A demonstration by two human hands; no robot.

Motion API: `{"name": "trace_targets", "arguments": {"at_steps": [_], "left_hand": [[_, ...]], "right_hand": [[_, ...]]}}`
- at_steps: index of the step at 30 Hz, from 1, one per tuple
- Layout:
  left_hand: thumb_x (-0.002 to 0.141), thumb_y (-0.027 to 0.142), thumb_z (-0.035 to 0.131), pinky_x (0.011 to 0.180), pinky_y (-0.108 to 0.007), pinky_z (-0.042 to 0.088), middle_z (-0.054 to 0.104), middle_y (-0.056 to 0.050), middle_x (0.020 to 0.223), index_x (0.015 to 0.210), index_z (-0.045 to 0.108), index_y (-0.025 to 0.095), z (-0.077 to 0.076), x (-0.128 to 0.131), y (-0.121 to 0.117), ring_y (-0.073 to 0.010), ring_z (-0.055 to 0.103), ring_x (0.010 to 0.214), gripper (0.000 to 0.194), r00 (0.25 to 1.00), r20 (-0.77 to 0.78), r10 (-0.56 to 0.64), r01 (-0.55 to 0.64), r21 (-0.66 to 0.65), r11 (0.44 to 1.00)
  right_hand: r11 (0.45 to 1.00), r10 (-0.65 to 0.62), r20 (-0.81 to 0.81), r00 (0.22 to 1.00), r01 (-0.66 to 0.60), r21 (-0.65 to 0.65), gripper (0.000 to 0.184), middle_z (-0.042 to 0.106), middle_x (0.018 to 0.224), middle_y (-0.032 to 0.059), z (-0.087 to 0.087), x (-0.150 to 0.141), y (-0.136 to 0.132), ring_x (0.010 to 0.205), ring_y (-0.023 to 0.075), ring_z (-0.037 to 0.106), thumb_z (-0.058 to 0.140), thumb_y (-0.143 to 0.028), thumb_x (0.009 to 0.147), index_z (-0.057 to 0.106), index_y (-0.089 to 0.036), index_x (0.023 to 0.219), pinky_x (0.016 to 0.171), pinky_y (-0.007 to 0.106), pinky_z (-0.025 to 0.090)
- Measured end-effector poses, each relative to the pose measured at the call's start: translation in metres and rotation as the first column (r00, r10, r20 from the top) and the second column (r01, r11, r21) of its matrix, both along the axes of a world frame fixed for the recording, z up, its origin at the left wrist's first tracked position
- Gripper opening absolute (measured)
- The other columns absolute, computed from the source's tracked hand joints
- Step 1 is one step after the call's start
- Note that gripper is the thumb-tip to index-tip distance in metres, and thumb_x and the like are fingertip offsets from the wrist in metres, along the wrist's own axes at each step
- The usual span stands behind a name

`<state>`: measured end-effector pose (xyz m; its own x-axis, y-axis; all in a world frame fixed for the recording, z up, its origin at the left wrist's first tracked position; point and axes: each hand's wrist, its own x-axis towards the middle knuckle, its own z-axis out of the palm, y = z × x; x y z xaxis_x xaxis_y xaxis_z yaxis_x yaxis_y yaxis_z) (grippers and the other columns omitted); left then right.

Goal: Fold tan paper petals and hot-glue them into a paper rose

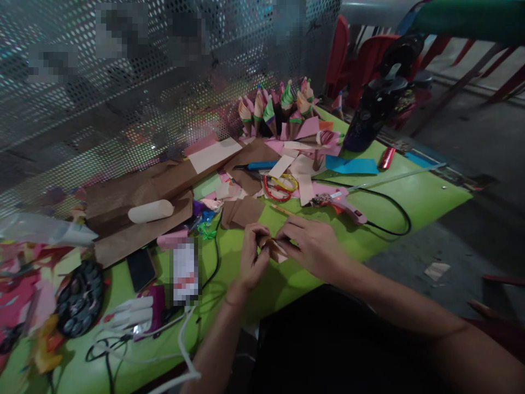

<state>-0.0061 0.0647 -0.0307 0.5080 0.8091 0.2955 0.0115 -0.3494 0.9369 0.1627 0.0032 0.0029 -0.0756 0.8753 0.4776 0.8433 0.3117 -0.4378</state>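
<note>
Left hand (251,258) and right hand (314,247) are nearly closed, a small paper piece (279,253) pinched by both, bare green surface (283,284) being shown toward the near edge.

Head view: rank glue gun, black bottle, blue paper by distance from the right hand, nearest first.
1. Glue gun: just beyond the right hand, to its right.
2. Blue paper: behind the glue gun.
3. Black bottle: farthest back, beyond the blue paper.
</note>
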Motion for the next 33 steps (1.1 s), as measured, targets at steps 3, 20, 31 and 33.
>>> {"name": "trace_targets", "arguments": {"at_steps": [3, 20, 31, 33], "left_hand": [[0.085, 0.033, 0.059, 0.085, -0.036, 0.042, 0.052, -0.004, 0.096, 0.096, 0.055, 0.023, 0.001, 0.0, 0.0, -0.0213, 0.049, 0.09, 0.015, 1.0, 0.003, 0.008, -0.008, -0.014, 1.0], [0.088, 0.023, 0.052, 0.087, -0.037, 0.04, 0.052, -0.005, 0.1, 0.1, 0.055, 0.024, -0.008, -0.002, 0.001, -0.0224, 0.049, 0.096, 0.013, 0.998, -0.041, -0.037, 0.04, 0.075, 0.996], [0.088, 0.038, 0.058, 0.086, -0.035, 0.041, 0.052, -0.004, 0.099, 0.099, 0.054, 0.024, -0.009, 0.001, 0.001, -0.0213, 0.049, 0.095, 0.018, 0.999, 0.038, -0.038, 0.041, -0.069, 0.997], [0.086, 0.044, 0.061, 0.084, -0.033, 0.042, 0.052, -0.004, 0.1, 0.1, 0.053, 0.024, -0.012, 0.002, 0.001, -0.0202, 0.05, 0.094, 0.026, 0.996, 0.091, -0.012, 0.028, -0.177, 0.984]], "right_hand": [[1.0, -0.004, 0.008, 1.0, 0.004, 0.0, 0.022, 0.063, 0.074, 0.0021, 0.0, 0.0, 0.001, 0.063, 0.0125, 0.054, 0.057, -0.025, 0.095, 0.066, -0.018, 0.076, 0.059, 0.026, 0.032], [1.0, -0.004, 0.012, 1.0, 0.004, -0.021, 0.019, 0.062, 0.072, 0.0018, -0.001, 0.001, 0.002, 0.063, 0.0127, 0.053, 0.058, -0.021, 0.092, 0.065, -0.018, 0.075, 0.058, 0.027, 0.029], [0.999, -0.027, -0.021, 0.999, 0.027, -0.022, 0.017, 0.065, 0.073, 0.0022, -0.002, 0.001, 0.004, 0.064, 0.0129, 0.056, 0.062, -0.022, 0.09, 0.067, -0.018, 0.075, 0.058, 0.026, 0.033], [0.998, -0.028, -0.053, 0.998, 0.026, -0.049, 0.016, 0.067, 0.076, 0.0023, 0.0, 0.003, 0.004, 0.065, 0.0134, 0.059, 0.062, -0.024, 0.091, 0.068, -0.019, 0.078, 0.059, 0.025, 0.035]]}}
